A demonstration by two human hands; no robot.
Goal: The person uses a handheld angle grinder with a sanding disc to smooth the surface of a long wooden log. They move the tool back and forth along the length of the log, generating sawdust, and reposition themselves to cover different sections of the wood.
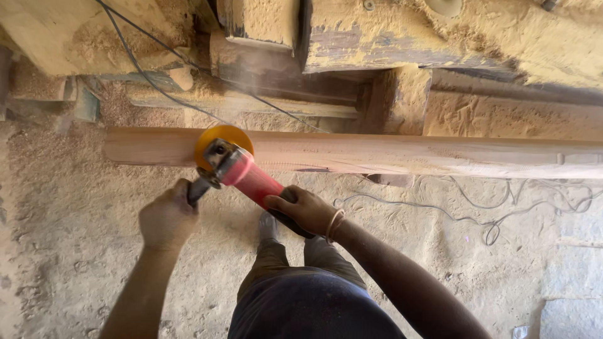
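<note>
A red angle grinder [248, 176] with an orange sanding disc [220, 141] presses against a long pale wooden beam [389, 154] that lies across the view. My left hand [166, 216] grips the grinder's dark side handle. My right hand [304, 210], a bangle on its wrist, is wrapped round the red body toward its rear end. Fine dust rises above the disc. My legs and one foot [269, 227] show below the tool.
Sawdust covers the ground all around. A thin power cable [477, 216] loops over the floor at the right, and another runs up to the left. Heavy dust-caked timbers and a wooden frame [389, 37] stand behind the beam.
</note>
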